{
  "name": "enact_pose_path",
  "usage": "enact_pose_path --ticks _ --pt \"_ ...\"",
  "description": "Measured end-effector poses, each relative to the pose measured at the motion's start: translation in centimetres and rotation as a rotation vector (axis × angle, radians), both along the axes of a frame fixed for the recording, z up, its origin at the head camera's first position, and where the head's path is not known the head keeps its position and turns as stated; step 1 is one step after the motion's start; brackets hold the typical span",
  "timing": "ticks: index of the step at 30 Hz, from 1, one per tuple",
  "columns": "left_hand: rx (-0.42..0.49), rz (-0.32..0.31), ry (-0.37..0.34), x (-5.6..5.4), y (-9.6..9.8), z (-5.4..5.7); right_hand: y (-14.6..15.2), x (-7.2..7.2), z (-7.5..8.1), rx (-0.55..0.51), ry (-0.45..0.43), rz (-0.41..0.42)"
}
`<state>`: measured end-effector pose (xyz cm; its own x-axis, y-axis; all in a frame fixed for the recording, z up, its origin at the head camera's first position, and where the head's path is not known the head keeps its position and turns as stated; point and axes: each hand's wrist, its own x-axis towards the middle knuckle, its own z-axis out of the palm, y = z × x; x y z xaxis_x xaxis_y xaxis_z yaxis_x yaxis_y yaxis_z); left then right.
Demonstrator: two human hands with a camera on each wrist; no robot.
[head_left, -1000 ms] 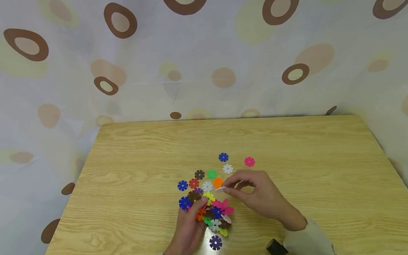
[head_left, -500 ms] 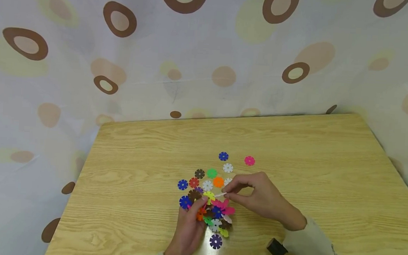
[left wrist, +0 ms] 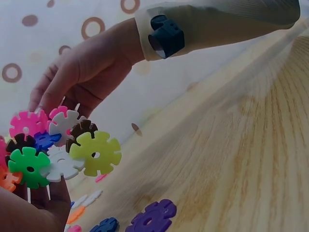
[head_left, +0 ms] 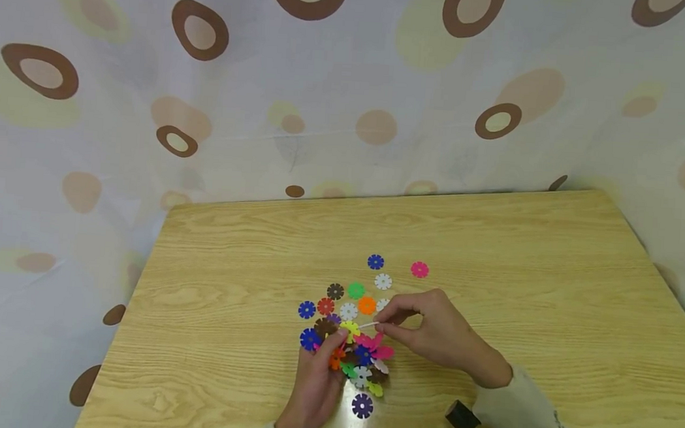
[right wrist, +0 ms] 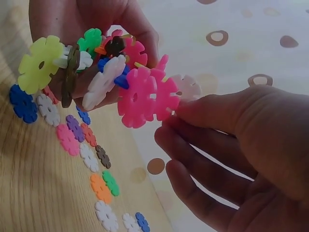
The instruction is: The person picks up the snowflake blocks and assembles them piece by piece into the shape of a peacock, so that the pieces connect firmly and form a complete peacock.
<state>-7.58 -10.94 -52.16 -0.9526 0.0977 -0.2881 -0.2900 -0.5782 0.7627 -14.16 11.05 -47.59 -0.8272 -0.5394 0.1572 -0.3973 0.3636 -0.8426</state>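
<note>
My left hand (head_left: pixel 317 386) grips a cluster of interlocked snowflake discs (head_left: pixel 364 355), its thumb over the near left side. Notched plastic discs in pink, blue, brown, green, white, orange and yellow make up the cluster. At its upper right, my right hand (head_left: pixel 438 331) pinches a white snowflake disc (right wrist: pixel 187 87) between thumb and fingertips. Seen edge-on from the head, that white disc reaches the yellow disc (head_left: pixel 350 331). In the right wrist view it overlaps the pink discs (right wrist: pixel 137 99). The left wrist view shows a yellow-green disc (left wrist: pixel 95 153) facing the camera.
Several loose discs lie flat beyond the cluster, among them a blue disc (head_left: pixel 375 262), a pink disc (head_left: pixel 419 269) and an orange disc (head_left: pixel 367 305). A purple disc (head_left: pixel 362 406) lies nearer. A black device (head_left: pixel 462 416) sits at the right cuff. Patterned cloth (head_left: pixel 322 160) borders the wooden table (head_left: pixel 227 266).
My right hand has brought the white disc slightly down and left to the cluster's edge, uncovering part of another white disc on the table. The left hand has stayed in place.
</note>
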Motion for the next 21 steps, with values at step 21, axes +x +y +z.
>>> enact_pose_path --ticks 21 --pt "-0.017 -0.004 -0.019 0.09 0.39 -0.44 -0.43 0.38 0.81 0.047 0.176 0.064"
